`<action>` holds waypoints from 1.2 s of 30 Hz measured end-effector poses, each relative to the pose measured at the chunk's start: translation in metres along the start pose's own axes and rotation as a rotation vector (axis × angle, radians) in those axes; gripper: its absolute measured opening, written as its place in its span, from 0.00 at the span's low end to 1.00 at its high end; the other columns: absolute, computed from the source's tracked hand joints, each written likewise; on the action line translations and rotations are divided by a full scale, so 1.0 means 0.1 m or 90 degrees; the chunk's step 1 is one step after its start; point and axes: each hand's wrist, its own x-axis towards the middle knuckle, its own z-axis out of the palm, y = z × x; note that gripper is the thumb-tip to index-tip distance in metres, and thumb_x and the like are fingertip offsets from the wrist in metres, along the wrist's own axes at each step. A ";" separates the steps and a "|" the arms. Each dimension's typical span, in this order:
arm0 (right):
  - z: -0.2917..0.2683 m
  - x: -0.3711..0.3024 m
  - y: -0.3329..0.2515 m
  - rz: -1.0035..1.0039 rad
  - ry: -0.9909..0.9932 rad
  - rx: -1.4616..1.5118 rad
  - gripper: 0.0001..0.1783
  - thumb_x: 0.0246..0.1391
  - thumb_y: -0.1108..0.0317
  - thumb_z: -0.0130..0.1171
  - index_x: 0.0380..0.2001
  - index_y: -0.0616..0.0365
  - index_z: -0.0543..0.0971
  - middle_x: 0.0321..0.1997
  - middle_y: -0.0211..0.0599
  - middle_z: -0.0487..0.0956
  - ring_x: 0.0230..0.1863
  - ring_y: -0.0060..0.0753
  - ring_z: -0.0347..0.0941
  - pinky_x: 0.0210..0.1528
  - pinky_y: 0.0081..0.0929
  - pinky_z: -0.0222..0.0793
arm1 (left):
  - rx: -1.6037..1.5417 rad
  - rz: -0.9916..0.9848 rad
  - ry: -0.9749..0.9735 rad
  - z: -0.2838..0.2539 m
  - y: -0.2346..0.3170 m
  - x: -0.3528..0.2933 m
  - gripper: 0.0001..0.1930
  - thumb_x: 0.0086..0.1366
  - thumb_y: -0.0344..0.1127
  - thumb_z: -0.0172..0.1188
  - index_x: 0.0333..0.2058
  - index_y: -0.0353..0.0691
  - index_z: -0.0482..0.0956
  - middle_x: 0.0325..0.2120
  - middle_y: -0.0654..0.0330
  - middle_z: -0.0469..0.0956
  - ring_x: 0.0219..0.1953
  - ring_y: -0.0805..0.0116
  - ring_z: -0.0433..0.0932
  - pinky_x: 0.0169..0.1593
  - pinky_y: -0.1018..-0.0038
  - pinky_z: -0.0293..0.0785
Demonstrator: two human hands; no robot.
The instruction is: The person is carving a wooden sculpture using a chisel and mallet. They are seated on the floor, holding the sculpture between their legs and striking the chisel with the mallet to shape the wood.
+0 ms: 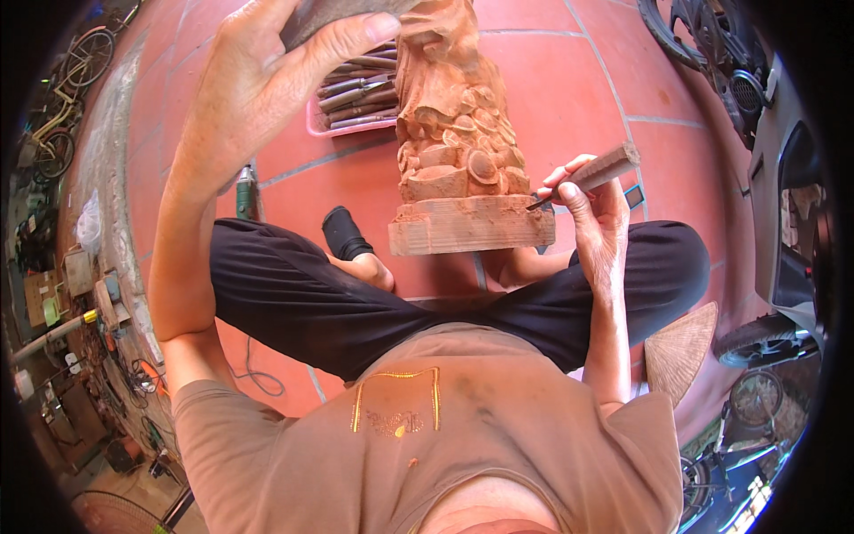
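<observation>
On my head feed, the wooden carving (458, 133) sits just beyond the crossed legs (311, 289), its plain square-edged base (471, 227) toward me and its far end cut off by the top edge. I can't tell whether it stands upright or leans. My right hand (598, 209) grasps a chisel (607, 166) by its brown handle, pen-like, with the dark tip at the right end of the base, by the carved part. My left hand (258, 84) is raised at upper left, closed around a dark grey block (334, 12); the top edge hides most of its fingers and much of the block. Left of the carving, a pink tray (313, 120) full of handled tools (360, 93) rests on the red tiled floor (578, 80), and a green power tool (245, 194) lies nearer the left knee.
</observation>
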 end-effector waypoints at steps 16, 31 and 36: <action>-0.01 0.02 -0.01 -0.042 -0.016 -0.048 0.12 0.64 0.71 0.59 0.49 0.60 0.73 0.41 0.38 0.80 0.42 0.28 0.79 0.48 0.29 0.76 | 0.058 0.077 -0.075 0.27 0.13 -0.10 0.40 0.60 0.44 0.69 0.64 0.26 0.64 0.53 0.44 0.77 0.54 0.59 0.78 0.59 0.67 0.71; 0.09 0.00 -0.04 -0.021 -0.060 -0.171 0.11 0.63 0.72 0.60 0.47 0.61 0.73 0.39 0.33 0.78 0.43 0.24 0.77 0.50 0.27 0.73 | -0.020 0.128 -0.137 0.35 0.31 -0.12 0.40 0.59 0.45 0.69 0.64 0.29 0.64 0.54 0.41 0.77 0.48 0.56 0.83 0.53 0.67 0.78; 0.10 0.01 -0.07 -0.018 -0.062 -0.192 0.11 0.62 0.71 0.61 0.45 0.61 0.74 0.39 0.33 0.79 0.43 0.23 0.77 0.50 0.27 0.73 | -0.018 0.197 -0.176 0.27 0.33 -0.06 0.42 0.58 0.46 0.70 0.65 0.30 0.64 0.59 0.41 0.72 0.53 0.54 0.81 0.56 0.67 0.77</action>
